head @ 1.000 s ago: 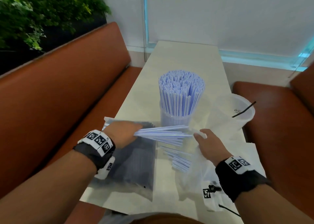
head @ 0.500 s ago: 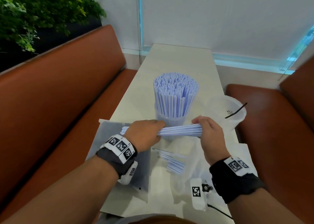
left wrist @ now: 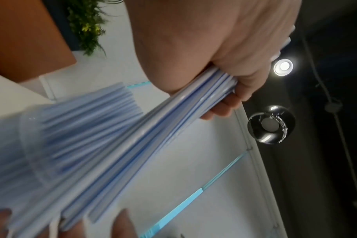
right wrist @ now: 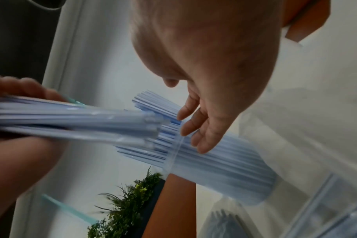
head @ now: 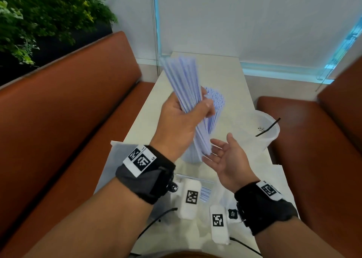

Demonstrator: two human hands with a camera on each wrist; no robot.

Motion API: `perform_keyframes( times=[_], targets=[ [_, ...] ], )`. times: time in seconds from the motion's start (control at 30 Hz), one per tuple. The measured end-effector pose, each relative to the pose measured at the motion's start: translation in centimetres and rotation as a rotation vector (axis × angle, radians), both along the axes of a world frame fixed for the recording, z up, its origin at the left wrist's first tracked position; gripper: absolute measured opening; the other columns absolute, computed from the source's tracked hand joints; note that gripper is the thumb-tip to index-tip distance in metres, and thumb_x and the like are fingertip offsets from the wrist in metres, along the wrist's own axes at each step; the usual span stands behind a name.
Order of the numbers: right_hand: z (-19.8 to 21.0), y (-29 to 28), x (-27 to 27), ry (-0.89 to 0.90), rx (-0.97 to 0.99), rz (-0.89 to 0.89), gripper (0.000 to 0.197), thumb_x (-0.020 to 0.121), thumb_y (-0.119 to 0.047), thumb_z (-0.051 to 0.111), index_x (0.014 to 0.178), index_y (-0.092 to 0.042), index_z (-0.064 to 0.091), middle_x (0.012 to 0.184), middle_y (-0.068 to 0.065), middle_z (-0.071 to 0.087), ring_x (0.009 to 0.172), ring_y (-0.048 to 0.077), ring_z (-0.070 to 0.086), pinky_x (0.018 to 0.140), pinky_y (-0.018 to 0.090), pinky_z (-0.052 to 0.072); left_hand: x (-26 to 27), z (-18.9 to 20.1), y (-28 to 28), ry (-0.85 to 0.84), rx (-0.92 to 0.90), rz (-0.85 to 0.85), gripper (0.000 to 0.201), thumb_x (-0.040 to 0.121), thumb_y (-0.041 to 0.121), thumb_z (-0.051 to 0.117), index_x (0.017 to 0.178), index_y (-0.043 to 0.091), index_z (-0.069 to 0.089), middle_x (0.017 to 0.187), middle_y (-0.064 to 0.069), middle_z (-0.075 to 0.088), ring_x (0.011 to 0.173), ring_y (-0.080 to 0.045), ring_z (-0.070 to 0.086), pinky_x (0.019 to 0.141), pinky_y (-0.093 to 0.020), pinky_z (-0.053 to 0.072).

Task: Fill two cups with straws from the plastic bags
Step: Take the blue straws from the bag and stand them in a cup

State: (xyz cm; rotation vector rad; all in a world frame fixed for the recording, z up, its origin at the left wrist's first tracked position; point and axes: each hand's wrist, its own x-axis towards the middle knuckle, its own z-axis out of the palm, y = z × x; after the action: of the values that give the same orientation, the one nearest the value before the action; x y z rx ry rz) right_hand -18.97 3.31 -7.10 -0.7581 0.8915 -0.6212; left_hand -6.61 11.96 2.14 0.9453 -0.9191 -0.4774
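My left hand (head: 193, 108) grips a bundle of blue-and-white straws (head: 184, 81) around its middle, raised and tilted steeply above the table. My right hand (head: 223, 155) is open, palm up, just beside the bundle's lower ends and holding nothing. Behind the bundle stands a clear cup (head: 191, 158) packed with straws (head: 216, 105). A second clear cup (head: 254, 138) stands to the right with one thin black stick (head: 268, 127) in it. In the left wrist view my fingers (left wrist: 240, 91) wrap the bundle (left wrist: 153, 128). In the right wrist view my straight fingers (right wrist: 196, 133) hover by the full cup (right wrist: 224, 173).
Plastic bags lie on the narrow white table (head: 207, 69): one at the left (head: 117, 159), one at the right (head: 274, 179), with loose straws (head: 205, 192) in between. Orange benches (head: 68, 110) flank the table. A plant (head: 39, 18) stands behind the left bench.
Both hands held the bundle level half a second ago. My left hand has since lifted and swung it nearly upright; my right hand has let go and opened below it.
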Motion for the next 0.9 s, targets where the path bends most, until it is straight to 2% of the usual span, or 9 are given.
perform_keyframes(
  times=[0.1,0.3,0.43,0.5,0.6,0.67,0.73,0.8,0.9],
  targets=[
    [0.7,0.5,0.2,-0.095,0.057,-0.017,0.065,0.105,-0.053,0.039,0.132,0.003,0.056,0.110,0.018,0.071,0.109,0.035,0.068,0.103,0.051,0.050,-0.7,0.1,-1.1,0.155,-0.108,-0.033,0.021,0.088,0.011,0.069,0.084,0.031,0.067,0.071,-0.003,0.064,0.067,-0.023,0.063,0.069,-0.033,0.053],
    [1.4,0.4,0.2,-0.167,0.081,0.000,0.057,0.108,-0.042,0.036,0.134,0.005,0.056,0.103,0.019,0.071,0.095,0.032,0.069,0.094,0.047,0.057,-1.1,-0.9,-2.5,0.355,-0.058,0.002,0.016,0.089,0.003,0.065,0.086,0.018,0.060,0.067,-0.007,0.059,0.061,-0.024,0.059,0.067,-0.033,0.054],
    [1.3,0.4,0.2,-0.196,0.041,0.098,0.056,0.106,-0.043,0.041,0.130,0.003,0.062,0.109,0.020,0.069,0.102,0.035,0.068,0.092,0.048,0.058,-1.4,-0.7,-2.6,0.348,-0.032,-0.018,0.019,0.089,0.005,0.065,0.085,0.023,0.062,0.068,-0.006,0.059,0.061,-0.024,0.060,0.066,-0.034,0.054],
    [1.4,0.6,0.3,-0.167,-0.095,0.150,0.050,0.099,-0.046,0.050,0.119,-0.004,0.069,0.109,0.017,0.070,0.099,0.031,0.069,0.088,0.045,0.058,-1.4,-0.9,-2.7,0.339,-0.019,-0.015,0.019,0.088,0.005,0.066,0.084,0.024,0.064,0.069,-0.008,0.059,0.060,-0.025,0.059,0.064,-0.035,0.053],
    [1.1,0.1,-0.1,-0.095,-0.519,0.094,0.042,0.071,-0.043,0.070,0.107,-0.021,0.068,0.102,-0.002,0.072,0.091,0.014,0.067,0.080,0.031,0.055,-0.4,-1.0,-2.6,0.356,-0.039,0.025,0.023,0.088,0.004,0.065,0.082,0.026,0.065,0.068,-0.008,0.058,0.058,-0.026,0.057,0.061,-0.034,0.053],
    [0.9,0.5,0.0,0.020,-0.802,0.273,0.041,0.073,-0.038,0.075,0.111,-0.026,0.064,0.103,-0.006,0.073,0.093,0.014,0.068,0.083,0.031,0.056,-0.5,-1.4,-2.4,0.346,-0.001,0.041,0.018,0.087,0.005,0.065,0.083,0.023,0.063,0.068,-0.008,0.058,0.058,-0.025,0.057,0.061,-0.034,0.053],
    [0.6,1.1,0.5,0.269,-0.974,0.452,0.031,0.078,-0.046,0.072,0.099,-0.026,0.061,0.092,-0.002,0.071,0.087,0.021,0.066,0.083,0.044,0.056,-0.9,-2.0,-2.1,0.320,0.067,0.040,0.012,0.085,0.008,0.067,0.087,0.017,0.060,0.068,-0.008,0.060,0.060,-0.025,0.059,0.063,-0.034,0.053],
    [0.1,1.1,0.5,0.448,-1.046,0.437,0.030,0.082,-0.054,0.061,0.085,-0.025,0.053,0.078,-0.001,0.065,0.074,0.022,0.062,0.076,0.050,0.054,-0.6,-2.2,-1.7,0.305,0.099,0.039,0.017,0.082,0.010,0.070,0.095,0.015,0.059,0.073,-0.009,0.062,0.062,-0.026,0.063,0.067,-0.035,0.055],
    [-0.6,1.4,0.3,0.571,-1.069,0.388,0.030,0.088,-0.051,0.058,0.080,-0.025,0.046,0.073,0.002,0.064,0.064,0.016,0.057,0.069,0.046,0.051,0.5,-1.8,-1.2,0.317,0.080,0.023,0.026,0.084,0.011,0.072,0.105,0.019,0.058,0.079,-0.012,0.063,0.064,-0.026,0.065,0.071,-0.038,0.057]
  ],
)
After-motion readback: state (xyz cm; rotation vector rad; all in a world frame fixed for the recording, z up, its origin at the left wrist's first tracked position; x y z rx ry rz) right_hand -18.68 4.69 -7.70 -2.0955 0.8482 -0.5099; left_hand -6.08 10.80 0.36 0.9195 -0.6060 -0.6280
